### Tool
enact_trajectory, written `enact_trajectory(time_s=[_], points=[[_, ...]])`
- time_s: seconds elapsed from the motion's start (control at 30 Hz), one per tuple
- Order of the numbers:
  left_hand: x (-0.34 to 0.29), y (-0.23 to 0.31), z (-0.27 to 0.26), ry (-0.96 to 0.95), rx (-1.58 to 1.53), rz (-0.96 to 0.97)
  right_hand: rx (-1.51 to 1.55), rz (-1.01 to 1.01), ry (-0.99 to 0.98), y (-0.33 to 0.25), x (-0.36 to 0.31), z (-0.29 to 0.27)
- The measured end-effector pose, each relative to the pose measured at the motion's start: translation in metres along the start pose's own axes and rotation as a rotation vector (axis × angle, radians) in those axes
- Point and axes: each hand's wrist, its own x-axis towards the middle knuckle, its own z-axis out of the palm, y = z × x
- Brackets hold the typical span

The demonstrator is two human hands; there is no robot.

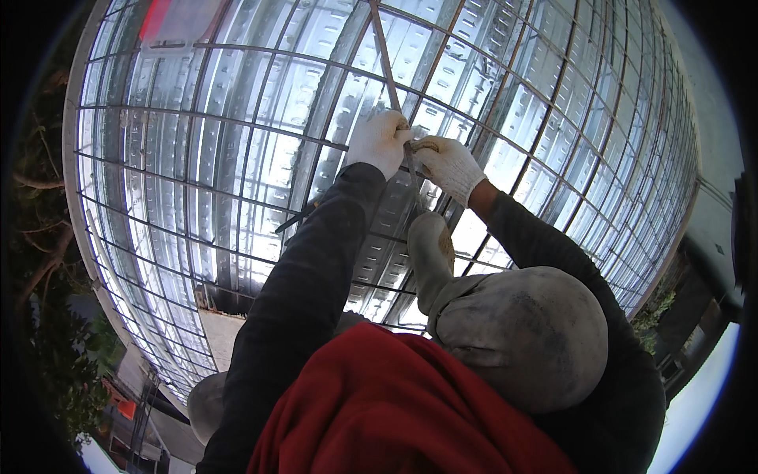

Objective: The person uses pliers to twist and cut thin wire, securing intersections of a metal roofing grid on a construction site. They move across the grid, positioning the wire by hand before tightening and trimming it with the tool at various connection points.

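My red cloth (395,411) and grey knee (521,336) are closest. Past the knee, my left hand (380,141) and right hand (448,164) pinch a thin wire at a bar crossing (410,154). I think I'm tying; next needs a tight twist.

A single head-worn fisheye view looks steeply down from above the person's body. It faces a corrugated metal deck (260,158) crossed by a grid of steel bars (237,118), which fills the far and middle field and bends toward the rim. Both forearms enter from the near edge, meeting close under the lens at the centre. A knee (529,332) and red cloth (395,411) crowd the near foreground. No second view overlaps.
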Motion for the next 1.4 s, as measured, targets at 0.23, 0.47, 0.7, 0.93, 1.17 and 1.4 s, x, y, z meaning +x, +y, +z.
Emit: enact_trajectory(time_s=[0.23, 0.47, 0.7, 0.93, 1.17, 1.4], points=[[-0.017, -0.007, -0.004, 0.098, -0.429, -0.011, 0.194, 0.218, 0.014, -0.026, -0.027, 0.014], [-0.047, -0.009, 0.012, 0.181, 0.096, 0.120, 0.482, 0.382, 0.014, -0.032, -0.046, 0.004], [-0.044, -0.011, 0.035, 0.388, 0.219, 0.157, -0.350, -0.042, 0.089, -0.061, -0.027, -0.018], [-0.035, -0.015, 0.034, 0.398, 0.110, 0.239, -0.687, -0.441, 0.061, -0.026, 0.021, -0.030], [-0.011, -0.013, 0.011, 0.156, 0.271, 0.302, -0.775, -0.567, 0.111, 0.004, 0.015, -0.013], [0.026, 0.028, -0.021, -0.271, 0.748, 0.320, -0.615, -0.394, 0.184, -0.011, -0.018, 0.023]])
